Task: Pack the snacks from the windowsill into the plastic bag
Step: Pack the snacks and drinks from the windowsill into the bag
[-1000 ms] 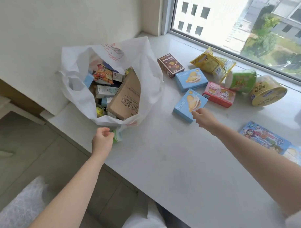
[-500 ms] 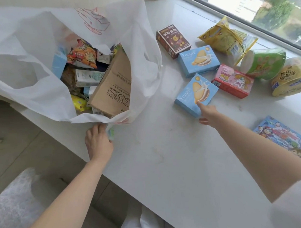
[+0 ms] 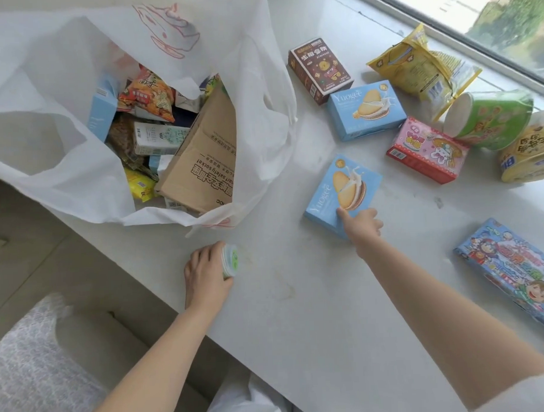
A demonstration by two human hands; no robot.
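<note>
Head: right hand (image 3: 362, 227) grips blue "Yuogee" box (image 3: 341, 194).

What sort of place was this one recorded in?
Probably a room in a flat or dormitory: a wide white windowsill under a window looking out on greenery, tiled floor below, and packaged snacks beside a bag.

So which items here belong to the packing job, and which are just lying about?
Job: plastic bag; blue biscuit box under right hand; second blue box; brown box; pink box; yellow packet.
Other: small round container in left hand.
</note>
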